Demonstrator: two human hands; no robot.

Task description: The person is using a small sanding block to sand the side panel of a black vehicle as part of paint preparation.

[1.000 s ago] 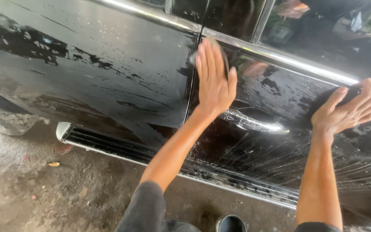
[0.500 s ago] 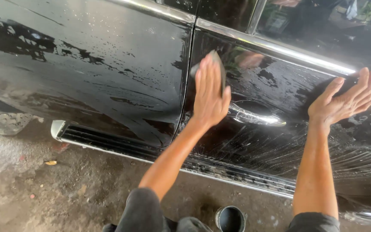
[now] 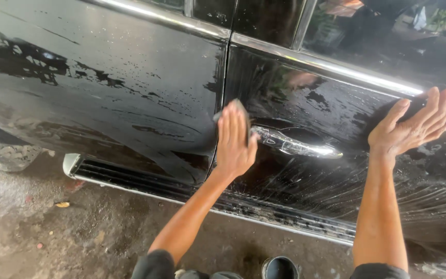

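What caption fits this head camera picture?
Left hand presses a dark pad beside the chrome handle; right hand flat on the door.

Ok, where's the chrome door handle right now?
In the head view, the chrome door handle sits mid-frame on the black car door, just right of the left hand and its dark pad.

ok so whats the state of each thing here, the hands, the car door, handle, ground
left hand: flat, pressing a dark sponge pad to the door beside the handle
right hand: open, fingers spread, palm on the door, holding nothing
glossy black car door: closed, wet, soap-streaked
chrome door handle: closed, wet
concrete ground: wet, dirty
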